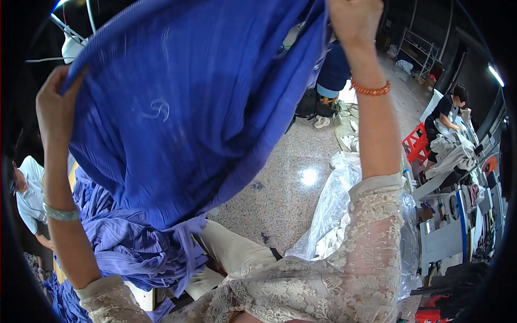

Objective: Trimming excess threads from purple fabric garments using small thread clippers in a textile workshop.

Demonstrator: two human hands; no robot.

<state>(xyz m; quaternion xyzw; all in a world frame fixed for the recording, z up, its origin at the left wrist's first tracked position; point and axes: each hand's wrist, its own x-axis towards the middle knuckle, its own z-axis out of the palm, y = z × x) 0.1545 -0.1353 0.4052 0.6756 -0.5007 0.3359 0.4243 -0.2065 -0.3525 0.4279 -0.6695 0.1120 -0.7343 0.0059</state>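
Blue ribbed cloth (183,91), both hands (55,102) (356,22) gripping edges, speckled flr (283,185) w/ plastic (322,210), co-worker (444,107) & tube light (496,75) R

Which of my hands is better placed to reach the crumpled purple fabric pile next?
Probably your left hand, on the same side as the crumpled purple fabric pile, though it grips the blue ribbed cloth. Your right hand holds that cloth's opposite side.

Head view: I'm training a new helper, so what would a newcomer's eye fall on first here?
Likely the large deep-blue ribbed cloth, filling the upper middle, held up between the left hand and the right hand. Next, the heap of lighter purple-blue fabric below it at left, then the shiny clear plastic right of centre.
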